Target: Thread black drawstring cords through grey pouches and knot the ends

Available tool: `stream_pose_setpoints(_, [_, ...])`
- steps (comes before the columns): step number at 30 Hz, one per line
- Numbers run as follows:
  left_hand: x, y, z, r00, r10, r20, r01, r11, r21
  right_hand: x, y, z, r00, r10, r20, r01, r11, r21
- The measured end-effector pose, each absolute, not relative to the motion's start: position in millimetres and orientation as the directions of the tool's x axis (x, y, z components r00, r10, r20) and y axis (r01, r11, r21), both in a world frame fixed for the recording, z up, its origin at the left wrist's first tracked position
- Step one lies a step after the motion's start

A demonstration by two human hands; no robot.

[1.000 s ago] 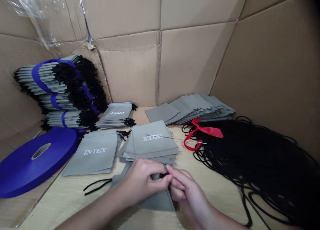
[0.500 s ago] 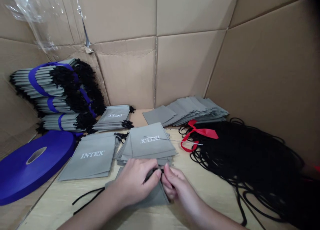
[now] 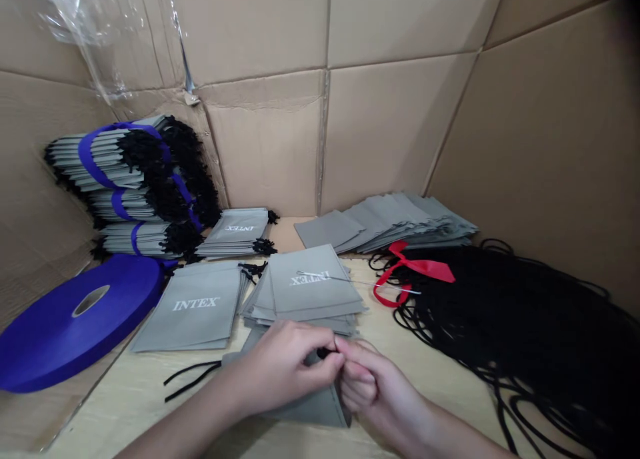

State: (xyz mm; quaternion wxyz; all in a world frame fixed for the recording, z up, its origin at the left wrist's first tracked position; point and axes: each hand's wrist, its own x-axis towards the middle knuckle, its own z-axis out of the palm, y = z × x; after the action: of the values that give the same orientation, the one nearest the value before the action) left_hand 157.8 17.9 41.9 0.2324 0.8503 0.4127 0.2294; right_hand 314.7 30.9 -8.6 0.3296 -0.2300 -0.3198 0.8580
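A grey fabric drawstring pouch (image 3: pixel 313 409) lies under my hands at the front of the table. Two black cord ends (image 3: pixel 193 378) stick out from its left side. My left hand (image 3: pixel 293 366) is closed, thumb and forefinger pinching the pouch's corner with a bit of black cord showing between them. Against those fingertips, my right hand (image 3: pixel 373 382) is closed in a pinch at the cord; its fingers largely hide what they grip. Just beyond the hands sits a stack of grey pouches (image 3: pixel 305 302) with a thin metal wire tool (image 3: pixel 360 283) lying across it.
A finished-looking pouch pile (image 3: pixel 200 306) and a blue ribbon roll (image 3: pixel 45 326) are on the left. Behind stand strapped pouch bundles (image 3: pixel 115 159) and a small stack (image 3: pixel 235 231). At the right lie plain grey pouches (image 3: pixel 395 219), a black cord heap (image 3: pixel 525 326) and red ribbon (image 3: pixel 425 267). Cardboard walls (image 3: pixel 270 146) surround the table.
My hands have come closer together, with their fingertips now meeting at the pouch's corner. The whole view has shifted slightly, so things appear further right.
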Motion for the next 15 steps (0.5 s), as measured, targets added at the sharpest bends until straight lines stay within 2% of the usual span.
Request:
stream_pose_setpoints(7, [160.5,20.0,34.8,0.535,0.799,0.274,0.551,-0.576,0.605,313.0,24.1,-5.6,-0.517,0.831,-0.205,-0.508,-0.490,-0.708])
stream_pose_setpoints(13, [158.4,22.1,32.1,0.515,0.812,0.273,0.512,-0.547,0.662,313.9,23.7,0.6,-0.446,0.868,-0.216,-0.450,-0.426,-0.785])
stream_pose_setpoints(15, [156.9,22.8,32.8,0.526,0.813,0.249,0.495,-0.530,0.689,314.3,25.7,1.0,-0.454,0.875,-0.170,-0.400,-0.370,-0.839])
